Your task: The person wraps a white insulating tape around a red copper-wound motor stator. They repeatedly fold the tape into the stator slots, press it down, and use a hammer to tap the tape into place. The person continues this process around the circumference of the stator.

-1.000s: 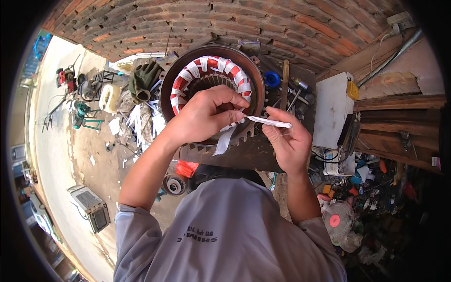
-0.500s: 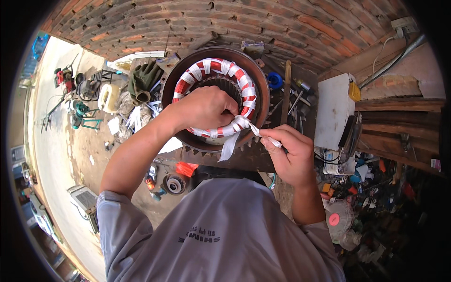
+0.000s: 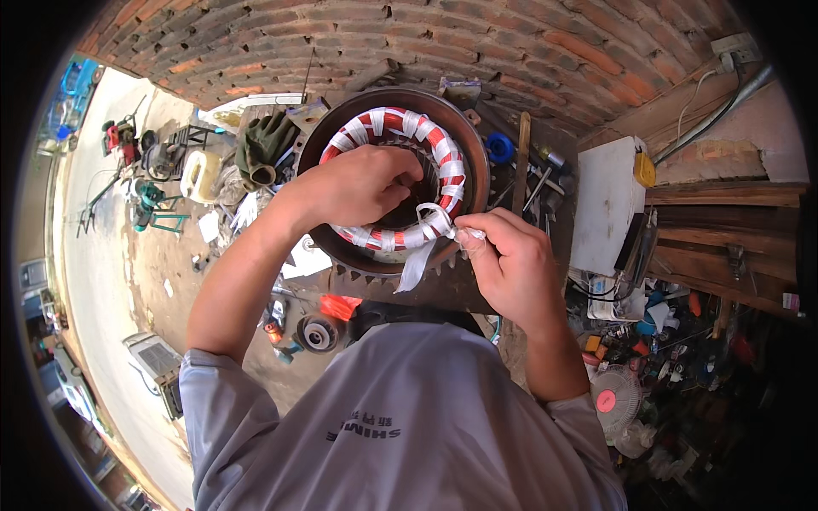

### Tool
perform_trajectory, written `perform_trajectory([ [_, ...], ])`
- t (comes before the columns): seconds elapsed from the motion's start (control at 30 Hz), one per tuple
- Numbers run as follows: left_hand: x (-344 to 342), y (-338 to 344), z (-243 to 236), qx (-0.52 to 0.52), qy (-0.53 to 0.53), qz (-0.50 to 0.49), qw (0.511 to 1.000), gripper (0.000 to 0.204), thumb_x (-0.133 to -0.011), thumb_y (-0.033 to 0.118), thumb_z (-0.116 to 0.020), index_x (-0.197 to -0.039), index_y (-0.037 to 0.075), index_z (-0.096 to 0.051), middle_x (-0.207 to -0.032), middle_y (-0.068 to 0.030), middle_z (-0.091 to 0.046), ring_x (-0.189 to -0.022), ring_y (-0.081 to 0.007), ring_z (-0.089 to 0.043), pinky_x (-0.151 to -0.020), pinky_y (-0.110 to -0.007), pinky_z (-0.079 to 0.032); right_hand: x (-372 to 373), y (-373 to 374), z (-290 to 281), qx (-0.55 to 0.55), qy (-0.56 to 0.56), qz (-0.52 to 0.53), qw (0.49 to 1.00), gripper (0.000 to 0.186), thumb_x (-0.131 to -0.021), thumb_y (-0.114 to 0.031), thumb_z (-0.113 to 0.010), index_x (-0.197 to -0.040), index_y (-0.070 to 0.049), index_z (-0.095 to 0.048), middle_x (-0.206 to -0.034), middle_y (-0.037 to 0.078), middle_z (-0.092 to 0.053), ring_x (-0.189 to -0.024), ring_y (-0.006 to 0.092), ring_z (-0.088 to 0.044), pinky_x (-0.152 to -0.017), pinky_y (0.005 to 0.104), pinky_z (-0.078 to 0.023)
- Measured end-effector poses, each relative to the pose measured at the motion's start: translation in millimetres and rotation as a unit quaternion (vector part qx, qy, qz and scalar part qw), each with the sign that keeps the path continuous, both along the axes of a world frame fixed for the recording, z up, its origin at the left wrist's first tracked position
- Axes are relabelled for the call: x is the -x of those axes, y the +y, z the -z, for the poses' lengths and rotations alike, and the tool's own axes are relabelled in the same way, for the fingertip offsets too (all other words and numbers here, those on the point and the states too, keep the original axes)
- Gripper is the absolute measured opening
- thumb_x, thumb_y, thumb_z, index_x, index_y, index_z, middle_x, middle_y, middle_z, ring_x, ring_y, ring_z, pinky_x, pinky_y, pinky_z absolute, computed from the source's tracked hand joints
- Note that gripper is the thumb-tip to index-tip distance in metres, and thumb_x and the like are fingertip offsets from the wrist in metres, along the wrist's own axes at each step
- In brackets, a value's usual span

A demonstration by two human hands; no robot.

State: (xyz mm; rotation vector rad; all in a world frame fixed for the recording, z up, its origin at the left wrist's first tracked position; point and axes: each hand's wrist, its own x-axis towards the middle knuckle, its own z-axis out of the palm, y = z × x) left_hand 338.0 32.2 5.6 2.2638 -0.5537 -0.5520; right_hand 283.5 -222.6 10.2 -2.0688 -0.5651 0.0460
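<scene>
A motor stator [image 3: 480,153] with a round dark metal housing rests on the bench. Its ring of red winding [image 3: 394,119] is wrapped at intervals in white tape [image 3: 447,159]. My left hand [image 3: 362,183] is over the inner bore, its thumb and forefinger curved and apart, with nothing visible between them. On the ring's near right side, a loose loop of white tape [image 3: 429,207] stands up, and one flat tail [image 3: 415,268] hangs over the housing rim. Just right of that loop, my right hand [image 3: 517,264] pinches a bunched length of the tape between thumb and fingers.
Dark gloves [image 3: 262,146] lie left of the stator. A blue tape roll [image 3: 499,147], a wooden stick [image 3: 521,162] and metal tools are on its right. A white board [image 3: 607,204] stands farther right. Behind the bench rises a brick wall [image 3: 426,51]; a fan [image 3: 615,400] is low at right.
My left hand has come off the tape on the ring and moved left and slightly away. A loop now shows there. My right hand has shifted a little left, nearer the ring.
</scene>
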Motion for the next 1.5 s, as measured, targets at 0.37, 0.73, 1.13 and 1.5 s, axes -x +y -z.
perform_trajectory([
  [0.37,-4,-24,22,-0.117,-0.006,0.027,0.993,0.024,-0.084,0.016,-0.064,-0.099,0.001,-0.075,-0.079,-0.0209,-0.071,-0.08,-0.0382,-0.071,-0.075,-0.047,-0.055,0,0,5,-0.003,-0.003,0.009,1.0,0.01,-0.097,-0.003,-0.069,-0.104,0.003,-0.073,-0.083,0.013,-0.069,-0.065,0.0201,-0.065,-0.061,0.032,-0.05],
  [0.73,8,-6,6,-0.02,0.046,-0.015,0.999,0.021,-0.095,0.014,-0.064,-0.106,-0.004,-0.069,-0.097,-0.0196,-0.074,-0.092,-0.0364,-0.072,-0.081,-0.045,-0.056,-1,11,6,0.113,-0.043,0.041,0.992,0.007,-0.091,-0.009,-0.075,-0.094,-0.003,-0.074,-0.084,0.014,-0.068,-0.072,0.0354,-0.067,-0.064,0.0422,-0.052],
  [1.13,-5,-17,7,-0.103,0.138,0.0,0.985,0.037,-0.089,0.031,-0.065,-0.089,-0.005,-0.073,-0.083,-0.0244,-0.071,-0.084,-0.0382,-0.072,-0.077,-0.045,-0.055,-1,10,5,0.093,-0.037,0.034,0.994,0.008,-0.093,-0.009,-0.072,-0.096,-0.002,-0.073,-0.084,0.014,-0.067,-0.072,0.0354,-0.067,-0.065,0.0419,-0.052],
  [1.5,3,-24,17,-0.109,0.102,-0.046,0.988,0.032,-0.086,0.026,-0.064,-0.093,-0.003,-0.076,-0.086,-0.025,-0.073,-0.085,-0.0386,-0.073,-0.079,-0.045,-0.056,-1,10,11,0.071,-0.04,0.028,0.996,0.005,-0.093,-0.004,-0.071,-0.094,0.0,-0.071,-0.084,0.014,-0.067,-0.072,0.0354,-0.066,-0.064,0.0421,-0.051],
])
